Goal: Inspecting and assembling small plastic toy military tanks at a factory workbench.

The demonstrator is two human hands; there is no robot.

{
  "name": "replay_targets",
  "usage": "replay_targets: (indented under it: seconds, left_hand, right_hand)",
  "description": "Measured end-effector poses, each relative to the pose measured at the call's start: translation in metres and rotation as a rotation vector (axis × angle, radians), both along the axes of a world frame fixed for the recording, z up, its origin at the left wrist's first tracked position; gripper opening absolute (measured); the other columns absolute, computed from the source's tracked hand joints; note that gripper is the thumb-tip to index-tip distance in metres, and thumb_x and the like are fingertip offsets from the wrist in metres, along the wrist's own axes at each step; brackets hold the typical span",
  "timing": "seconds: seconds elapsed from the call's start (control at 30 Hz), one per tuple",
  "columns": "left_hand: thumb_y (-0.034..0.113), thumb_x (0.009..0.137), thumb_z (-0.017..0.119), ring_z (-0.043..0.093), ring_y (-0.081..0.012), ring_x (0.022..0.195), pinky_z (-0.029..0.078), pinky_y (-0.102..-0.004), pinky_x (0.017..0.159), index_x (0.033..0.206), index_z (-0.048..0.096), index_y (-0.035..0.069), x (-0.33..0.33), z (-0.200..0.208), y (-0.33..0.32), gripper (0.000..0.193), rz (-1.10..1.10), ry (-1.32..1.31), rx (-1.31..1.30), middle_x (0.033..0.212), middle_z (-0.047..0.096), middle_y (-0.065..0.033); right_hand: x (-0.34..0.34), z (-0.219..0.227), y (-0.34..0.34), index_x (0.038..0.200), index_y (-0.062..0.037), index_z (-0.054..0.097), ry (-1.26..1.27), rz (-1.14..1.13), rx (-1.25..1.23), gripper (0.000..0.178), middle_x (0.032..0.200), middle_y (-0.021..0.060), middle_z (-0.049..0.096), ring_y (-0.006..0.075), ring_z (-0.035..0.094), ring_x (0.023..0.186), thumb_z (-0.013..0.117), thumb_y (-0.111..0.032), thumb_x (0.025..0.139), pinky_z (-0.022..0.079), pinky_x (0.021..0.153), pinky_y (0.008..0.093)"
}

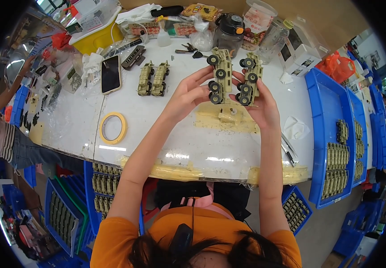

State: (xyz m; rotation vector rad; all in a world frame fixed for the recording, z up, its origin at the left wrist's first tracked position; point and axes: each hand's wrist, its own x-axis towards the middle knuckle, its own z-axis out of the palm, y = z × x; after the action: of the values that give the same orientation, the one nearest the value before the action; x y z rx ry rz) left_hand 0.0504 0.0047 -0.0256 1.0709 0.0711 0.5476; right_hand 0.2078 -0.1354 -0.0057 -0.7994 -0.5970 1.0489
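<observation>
Over the white table I hold two tan toy military trucks side by side, wheels turned to the left. My left hand [188, 94] is closed around one toy truck [221, 77], its fingers partly behind the body. The other toy truck [252, 79] is gripped in my right hand [265, 109], with the thumb along its right side. Below them, a small tan piece [230, 116] sits on a patch of yellow tape [206, 119]. Two more toy trucks [152, 80] stand together on the table, left of my left hand.
A roll of yellow tape [113, 127] and a phone [111, 75] lie to the left. Tweezers [287, 149] are at the right. A dark bottle [228, 33] and jars line the back. Blue trays [316, 129] of toy trucks flank the table. Another person [0, 129] is at far left.
</observation>
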Motion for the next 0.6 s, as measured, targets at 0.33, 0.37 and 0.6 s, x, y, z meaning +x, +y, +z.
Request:
replay_targets:
  seconds: [0.33,0.37,0.6]
  left_hand:
    - [0.0,0.078,0.045,0.051,-0.0229,0.112,0.048,-0.0305,0.083,0.137,0.03,-0.003,-0.0015,-0.0005,0.0029,0.061,-0.048,0.02,-0.003,0.134,0.041,-0.0169]
    - [-0.001,0.078,0.044,0.051,-0.023,0.113,0.048,-0.0306,0.084,0.137,0.03,-0.003,-0.0017,0.0001,0.0025,0.061,-0.045,0.022,-0.007,0.134,0.041,-0.0169]
    - [-0.002,0.078,0.043,0.051,-0.0231,0.114,0.049,-0.0307,0.084,0.137,0.031,-0.003,-0.0018,-0.0005,0.0028,0.06,-0.038,0.021,-0.016,0.134,0.042,-0.017]
  right_hand:
    - [-0.0028,0.0026,0.0019,0.128,0.0019,0.04,-0.024,-0.008,0.018,0.042,0.131,0.022,0.045,0.0302,0.045,0.122,0.037,-0.024,0.095,0.048,0.091,0.0428]
    - [-0.0029,0.0026,0.0022,0.128,0.002,0.04,-0.029,-0.014,0.015,0.042,0.131,0.022,0.045,0.0305,0.045,0.122,0.037,-0.024,0.095,0.048,0.091,0.0429]
    - [-0.0033,0.003,0.0029,0.128,0.0022,0.04,-0.041,-0.036,0.003,0.042,0.131,0.0221,0.044,0.0319,0.045,0.121,0.038,-0.025,0.095,0.048,0.091,0.0434]
